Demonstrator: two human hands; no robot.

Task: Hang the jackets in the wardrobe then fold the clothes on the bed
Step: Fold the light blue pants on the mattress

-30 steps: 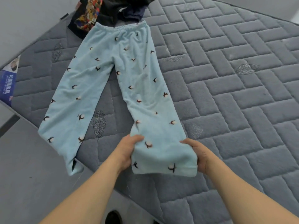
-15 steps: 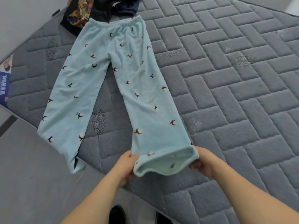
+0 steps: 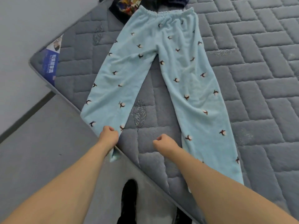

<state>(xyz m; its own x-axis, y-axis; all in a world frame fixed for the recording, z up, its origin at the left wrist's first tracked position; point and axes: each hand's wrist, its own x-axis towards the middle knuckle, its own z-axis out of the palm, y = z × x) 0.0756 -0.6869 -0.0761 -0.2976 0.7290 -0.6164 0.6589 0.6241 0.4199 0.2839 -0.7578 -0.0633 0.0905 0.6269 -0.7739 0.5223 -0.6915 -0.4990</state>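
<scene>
Two bare hands are seen low in the head view, above the near edge of a grey quilted mattress [image 3: 252,88] with a brick-pattern stitching. A pair of light blue fleece trousers [image 3: 163,46], printed with small dark and white cotton-boll motifs, is laid flat on the mattress with its elastic waistband at the far end and both legs spread apart toward the viewer. The left hand [image 3: 108,136] is curled at the lower end of the left-side trouser leg, close to the mattress edge, and the fabric appears to be pinched there; the cuff of that leg is draped over the edge beneath the forearm. The right hand [image 3: 165,142] is closed into a loose fist over the bare mattress between the two legs, just beside the right-side leg, and nothing is held in it. The right-side leg is stretched out flat, its cuff hidden in part behind the right forearm.

Beyond the waistband, a dark pile of clothes [image 3: 161,1] is partly seen at the top border, with a multicoloured patterned garment [image 3: 127,4] at its left. A blue printed label [image 3: 50,65] is fixed at the left corner of the mattress. A grey floor [image 3: 40,151] is seen to the left, and a dark shoe [image 3: 128,201] is visible below the mattress edge.
</scene>
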